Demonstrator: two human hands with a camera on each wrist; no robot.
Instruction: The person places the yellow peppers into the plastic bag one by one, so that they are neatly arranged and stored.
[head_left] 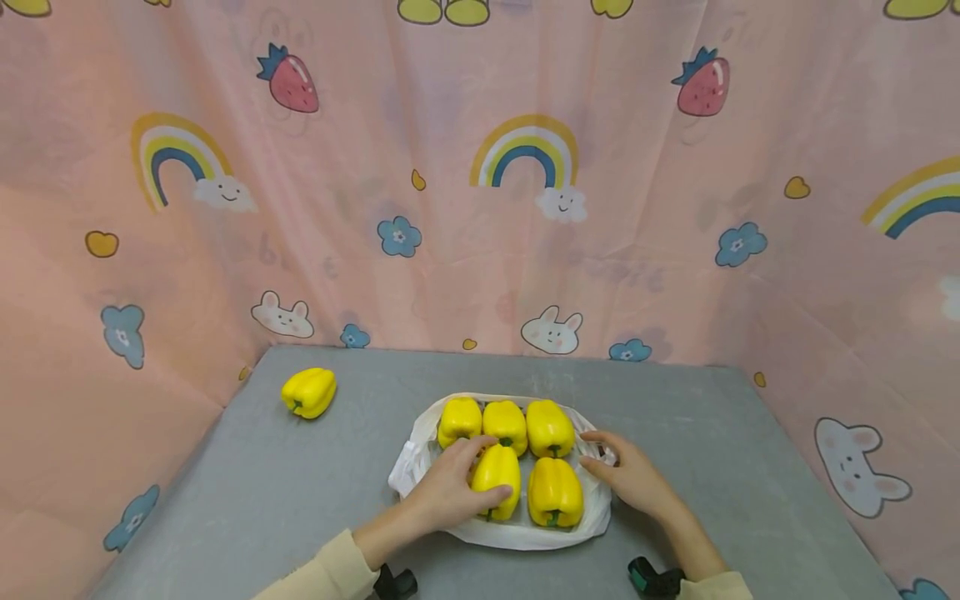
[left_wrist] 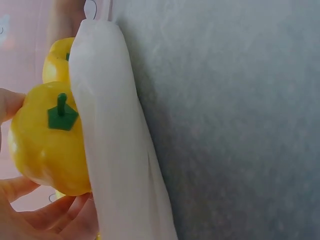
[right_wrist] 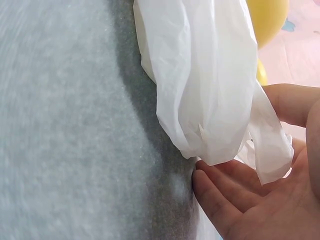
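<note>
My left hand (head_left: 450, 487) grips a yellow bell pepper (head_left: 495, 475), thumb on one side and fingers on the other. In the left wrist view that pepper (left_wrist: 47, 140) shows its green stem over the bag's edge. It sits at the front left inside a white plastic bag (head_left: 420, 454) with its mouth spread open. Three peppers line the back of the bag, and another pepper (head_left: 555, 493) stands front right. My right hand (head_left: 637, 475) is at the bag's right edge, fingers extended; the right wrist view shows a bag handle (right_wrist: 270, 155) between thumb and fingers.
A lone yellow bell pepper (head_left: 309, 392) lies on the grey table (head_left: 300, 500) at the back left. Pink patterned cloth (head_left: 465, 292) hangs behind the table and along both sides. Dark wrist devices (head_left: 654, 577) sit on both wrists.
</note>
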